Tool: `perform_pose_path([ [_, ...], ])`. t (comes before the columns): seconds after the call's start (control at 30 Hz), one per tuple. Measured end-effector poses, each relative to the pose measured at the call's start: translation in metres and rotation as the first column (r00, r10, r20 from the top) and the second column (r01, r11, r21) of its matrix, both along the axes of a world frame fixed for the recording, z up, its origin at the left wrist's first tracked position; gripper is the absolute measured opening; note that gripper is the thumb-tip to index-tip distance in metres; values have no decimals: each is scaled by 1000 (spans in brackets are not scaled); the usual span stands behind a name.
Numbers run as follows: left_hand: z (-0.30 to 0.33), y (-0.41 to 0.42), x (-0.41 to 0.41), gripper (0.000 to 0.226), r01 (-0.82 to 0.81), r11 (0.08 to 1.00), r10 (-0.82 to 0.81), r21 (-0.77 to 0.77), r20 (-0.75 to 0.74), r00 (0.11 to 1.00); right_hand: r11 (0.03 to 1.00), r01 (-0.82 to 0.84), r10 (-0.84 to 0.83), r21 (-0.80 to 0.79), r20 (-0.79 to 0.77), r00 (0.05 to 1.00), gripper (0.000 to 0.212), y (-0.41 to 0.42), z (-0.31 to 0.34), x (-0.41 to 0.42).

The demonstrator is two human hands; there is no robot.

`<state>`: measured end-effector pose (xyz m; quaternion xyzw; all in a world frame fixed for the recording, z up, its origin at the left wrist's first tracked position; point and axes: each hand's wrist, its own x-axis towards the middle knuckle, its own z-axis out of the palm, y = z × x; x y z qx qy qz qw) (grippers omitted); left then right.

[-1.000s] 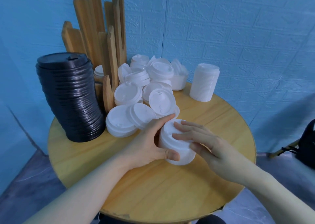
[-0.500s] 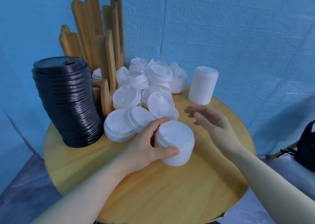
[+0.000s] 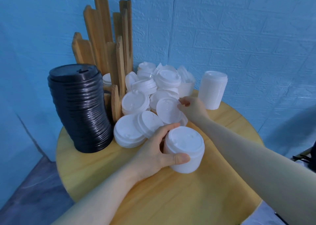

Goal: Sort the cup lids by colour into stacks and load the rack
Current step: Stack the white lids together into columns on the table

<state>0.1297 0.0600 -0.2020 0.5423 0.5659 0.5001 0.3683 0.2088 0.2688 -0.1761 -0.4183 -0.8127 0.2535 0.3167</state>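
The left hand [image 3: 153, 149] has its grip wrapped round a short stack of white lids [image 3: 184, 149] near the middle of the table [image 3: 171, 199] — thumb in front, fingers behind. The right hand [image 3: 192, 105] pinches the rim of one loose white lid [image 3: 168, 110] on the pile. These lids look thin, light and bendy, so they may slip or squash; the rim is the best place to hold. The black stack [image 3: 80, 108] stands by the wooden rack [image 3: 109, 45].

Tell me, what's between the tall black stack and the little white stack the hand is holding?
In the head view, two short stacks of white lids lie between the black stack and the held white stack, the right one tilted.
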Motion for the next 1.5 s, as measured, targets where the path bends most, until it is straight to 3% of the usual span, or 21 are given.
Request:
perform_pose_path([
  [0.17, -1, 0, 1, 85, -2, 1000, 2, 11, 0, 1000, 999, 35, -40, -27, -239, 970, 9, -13, 10, 15],
  [0.33, 0, -1, 2, 95, 2, 1000, -1, 18, -8, 1000, 994, 30, 18, 109, -413, 910, 7, -51, 18, 56],
  [0.43, 1, 1, 3, 104, 0, 1000, 0, 31, -4, 1000, 967, 47, 63, 252, -410, 910, 14, -67, 15, 86],
  [0.57, -1, 4, 1, 119, -4, 1000, 4, 23, 7, 1000, 877, -56, 244, 477, -341, 908, 18, -88, 10, 109],
  [0.7, -3, 3, 1, 118, 6, 1000, -6, 20, 13, 1000, 816, -248, 407, 523, -214, 888, 10, -105, 2, 120],
  [0.83, -3, 3, 1, 102, -7, 1000, 7, 21, -17, 1000, 784, -384, 494, 489, -116, 862, 12, -116, -4, 123],
  [1.07, -1, 2, 2, 106, 23, 998, -22, 57, -10, 1000, 767, -472, 547, 434, -57, 835, 16, -127, -3, 122],
  [1.23, 3, 0, 4, 103, 30, 998, -29, 58, -15, 999, 832, -445, 513, 331, -155, 844, 20, -127, 3, 119],
  [1.33, 0, 1, 2, 103, 24, 998, -22, 57, -29, 999, 876, -461, 480, 142, -162, 862, 41, -120, 12, 116],
  [1.4, -1, 1, 2, 97, 17, 999, -15, 52, -30, 999, 854, -517, 507, -53, -136, 851, 57, -113, 16, 113],
  [1.5, -1, 2, 3, 94, 12, 999, -11, 46, -27, 1000, 799, -569, 552, -194, -138, 822, 56, -107, 17, 109],
])
